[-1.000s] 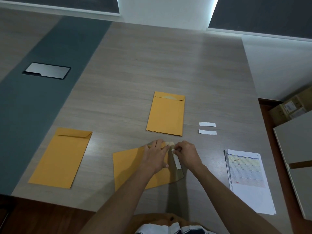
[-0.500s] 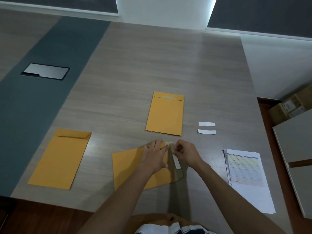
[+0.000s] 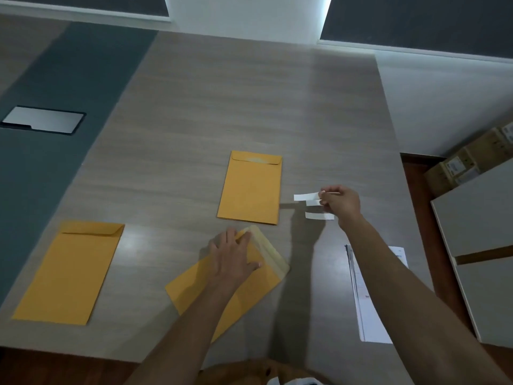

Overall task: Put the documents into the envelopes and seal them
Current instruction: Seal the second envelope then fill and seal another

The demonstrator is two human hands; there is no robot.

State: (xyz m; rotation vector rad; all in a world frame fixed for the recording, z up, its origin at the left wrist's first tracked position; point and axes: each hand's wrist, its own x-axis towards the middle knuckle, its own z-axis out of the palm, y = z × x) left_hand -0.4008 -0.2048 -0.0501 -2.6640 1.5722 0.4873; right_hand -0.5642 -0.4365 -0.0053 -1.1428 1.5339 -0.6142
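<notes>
Your left hand (image 3: 231,261) presses flat, fingers straight, on the tilted yellow paper envelope (image 3: 224,284), its flap open, on the grey wood-grain tabletop (image 3: 222,101). Beyond and right of that envelope, your right hand's (image 3: 340,202) grip pinches a white paper strip (image 3: 305,196); the printed white document stack (image 3: 369,295) lies to the envelope's right.

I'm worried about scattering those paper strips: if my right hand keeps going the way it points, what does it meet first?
The right hand, pinching a white strip, points left. Probably the sealed envelope first, though height above the table is unclear.
</notes>
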